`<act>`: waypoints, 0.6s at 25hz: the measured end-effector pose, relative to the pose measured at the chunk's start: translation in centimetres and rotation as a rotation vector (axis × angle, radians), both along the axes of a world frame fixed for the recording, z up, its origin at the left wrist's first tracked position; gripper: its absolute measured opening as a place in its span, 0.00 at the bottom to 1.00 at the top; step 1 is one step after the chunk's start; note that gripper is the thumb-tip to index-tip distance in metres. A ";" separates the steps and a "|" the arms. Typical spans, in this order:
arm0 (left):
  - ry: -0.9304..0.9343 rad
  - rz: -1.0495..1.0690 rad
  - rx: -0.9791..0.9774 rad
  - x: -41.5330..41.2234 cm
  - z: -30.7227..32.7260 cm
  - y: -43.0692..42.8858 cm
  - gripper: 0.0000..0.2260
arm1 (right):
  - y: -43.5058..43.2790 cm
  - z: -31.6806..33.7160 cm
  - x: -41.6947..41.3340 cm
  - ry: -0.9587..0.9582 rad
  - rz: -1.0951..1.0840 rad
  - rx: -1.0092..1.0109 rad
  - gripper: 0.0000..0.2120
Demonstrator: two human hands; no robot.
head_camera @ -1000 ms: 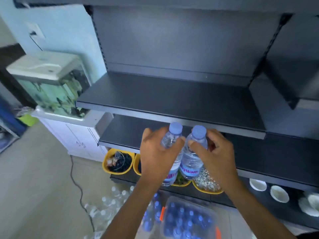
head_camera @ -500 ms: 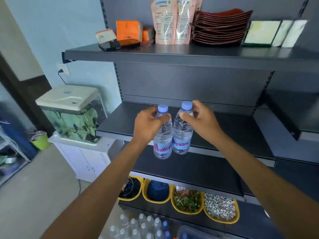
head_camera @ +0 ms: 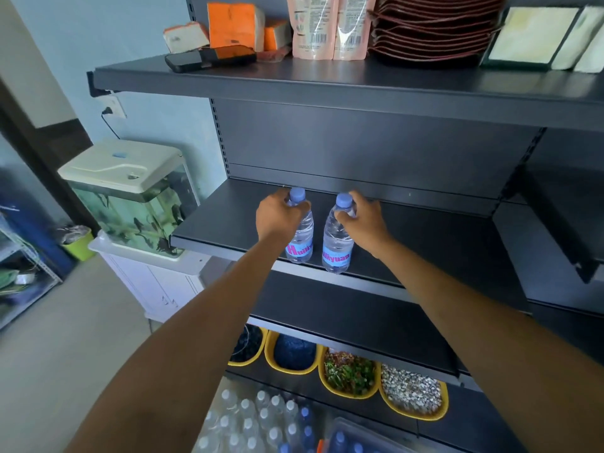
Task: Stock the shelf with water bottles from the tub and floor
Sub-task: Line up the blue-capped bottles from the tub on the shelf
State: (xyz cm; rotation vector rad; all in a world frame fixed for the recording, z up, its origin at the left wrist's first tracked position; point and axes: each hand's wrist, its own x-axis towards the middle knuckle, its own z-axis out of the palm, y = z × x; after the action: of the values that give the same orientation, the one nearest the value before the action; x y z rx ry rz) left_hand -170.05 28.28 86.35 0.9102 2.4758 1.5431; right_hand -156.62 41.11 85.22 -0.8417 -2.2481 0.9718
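Observation:
Two clear water bottles with blue caps stand upright near the front edge of the dark middle shelf (head_camera: 441,237). My left hand (head_camera: 277,215) grips the neck of the left bottle (head_camera: 302,238). My right hand (head_camera: 362,219) grips the neck of the right bottle (head_camera: 338,243), a small gap apart from the first. Below, several more bottles (head_camera: 258,416) stand on the floor, and the clear tub (head_camera: 351,438) with blue-capped bottles shows at the bottom edge.
The top shelf (head_camera: 327,85) holds orange boxes, pouches, dark red trays and sponges. Yellow tubs (head_camera: 349,374) of goods sit on the lowest shelf. A fish tank (head_camera: 130,197) stands on a white cabinet at the left. A second shelf unit (head_camera: 562,223) adjoins on the right.
Both hands carried the bottles up from near the tub and forward onto the middle shelf, and the bottles moved slightly apart. The view tilted upward.

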 end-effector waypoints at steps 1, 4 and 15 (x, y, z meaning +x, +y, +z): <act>0.012 0.014 -0.009 -0.4 -0.3 0.3 0.10 | 0.6 -0.3 -0.3 0.007 0.001 -0.021 0.15; 0.026 0.039 0.013 -1.5 -1.0 1.3 0.11 | 1.8 -0.9 -1.2 0.035 -0.007 -0.049 0.17; -0.178 -0.413 0.023 -5.9 -12.8 -1.4 0.33 | -0.9 -10.5 -2.7 0.122 -0.113 -0.131 0.38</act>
State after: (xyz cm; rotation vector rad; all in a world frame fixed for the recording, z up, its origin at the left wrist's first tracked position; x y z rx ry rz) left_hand -175.95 26.87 73.55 1.1436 1.9945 1.4393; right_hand -159.37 40.16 74.77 -0.9294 -2.0292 1.0958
